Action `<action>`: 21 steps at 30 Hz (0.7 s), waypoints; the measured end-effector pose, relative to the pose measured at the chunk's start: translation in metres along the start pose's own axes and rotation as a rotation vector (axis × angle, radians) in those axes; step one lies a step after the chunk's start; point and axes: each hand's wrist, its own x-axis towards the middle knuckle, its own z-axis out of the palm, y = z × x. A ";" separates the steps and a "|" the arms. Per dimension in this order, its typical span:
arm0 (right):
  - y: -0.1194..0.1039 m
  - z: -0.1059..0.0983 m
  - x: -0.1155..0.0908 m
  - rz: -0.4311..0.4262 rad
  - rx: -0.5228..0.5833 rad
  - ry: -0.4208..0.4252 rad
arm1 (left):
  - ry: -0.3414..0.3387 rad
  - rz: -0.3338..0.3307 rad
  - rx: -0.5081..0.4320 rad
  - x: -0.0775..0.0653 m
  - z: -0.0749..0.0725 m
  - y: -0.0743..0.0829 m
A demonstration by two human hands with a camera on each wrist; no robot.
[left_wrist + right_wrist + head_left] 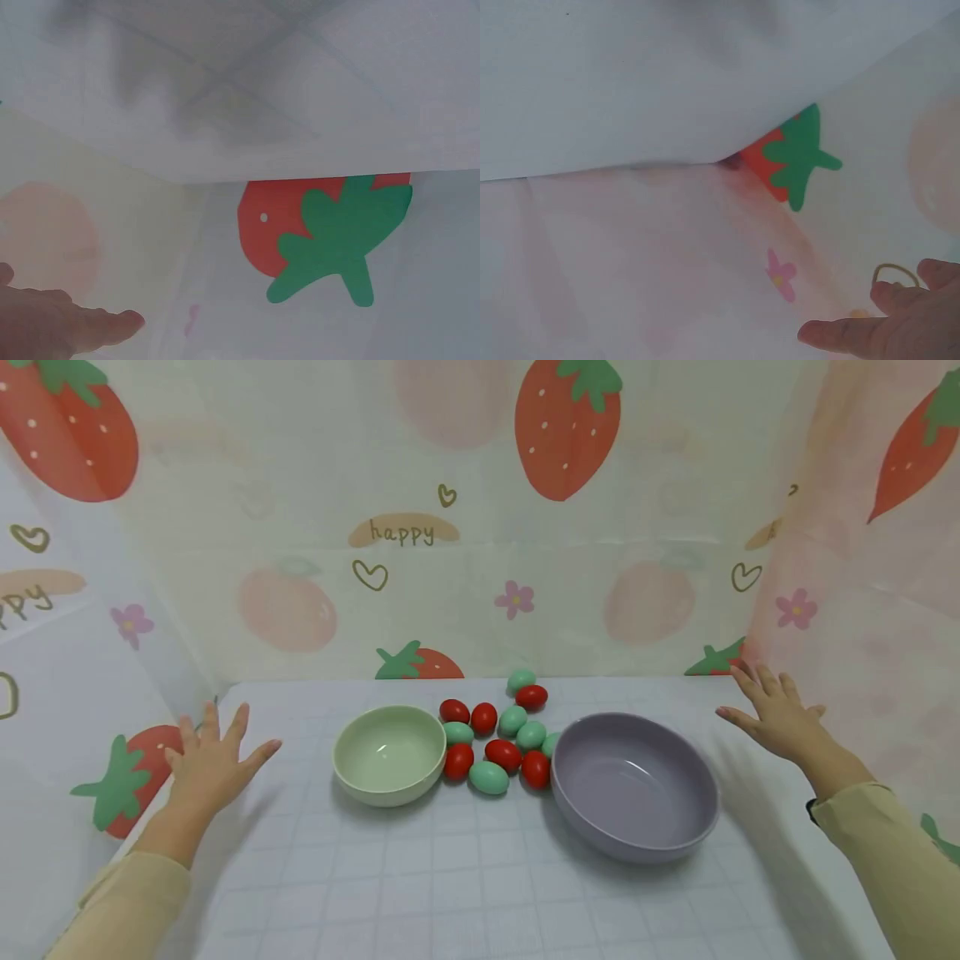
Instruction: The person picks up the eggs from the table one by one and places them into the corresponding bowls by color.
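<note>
Red eggs [458, 762], green eggs [489, 777] sit left of purple bowl [630, 797], light-green bowl [386, 756] beyond; left hand [212, 770], right hand [783, 720]: fingers [237, 722] spread midair.

Green bowl [389, 757], larger purple bowl [634, 787], eggs [503, 756] between

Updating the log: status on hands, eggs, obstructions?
Left hand, right hand empty, fingers spread. Eggs between green bowl and purple bowl. No obstruction visible.
</note>
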 end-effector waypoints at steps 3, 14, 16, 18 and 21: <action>-0.001 -0.002 0.001 -0.004 0.011 0.001 | -0.011 0.002 -0.014 0.002 0.001 0.004; -0.005 -0.006 0.010 -0.102 0.170 0.038 | -0.317 -0.177 -0.795 0.000 0.022 0.059; -0.011 -0.008 0.014 -0.132 0.211 0.033 | -0.321 -0.227 -0.920 -0.003 0.028 0.070; -0.018 -0.011 0.018 -0.150 0.244 0.020 | -0.308 -0.278 -1.037 -0.005 0.033 0.080; -0.033 -0.017 0.024 -0.141 0.307 -0.024 | -0.286 -0.333 -1.189 -0.007 0.038 0.090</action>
